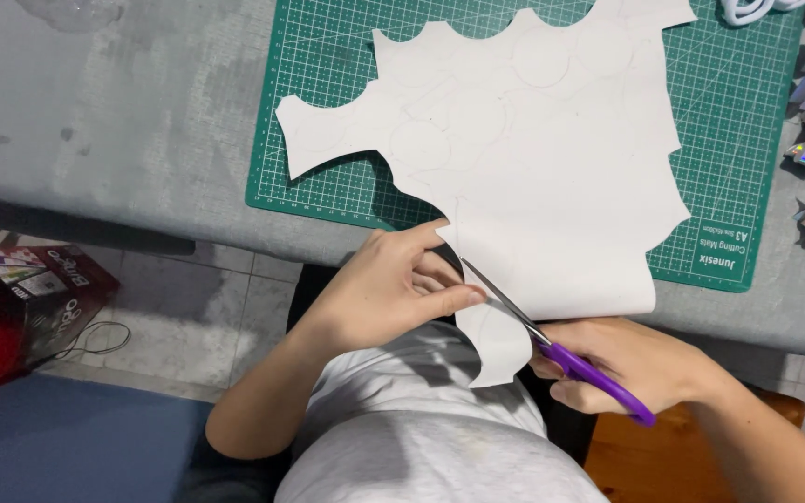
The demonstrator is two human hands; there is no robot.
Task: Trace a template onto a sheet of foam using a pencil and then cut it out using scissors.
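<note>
At the lower centre of the frame the right hand (pixel 626 359) grips purple-handled scissors (pixel 552 340), blades partly open and biting into a large white sheet (pixel 552 186) marked with faint circles. The left hand (pixel 388 289) pinches the sheet's edge just beside the blades. The sheet droops off the counter (pixel 142 121) from a green cutting mat (pixel 747 102). The thumb sits close to the blades — a nick looks possible; the unsupported, drooping paper could twist and tear off-line.
</note>
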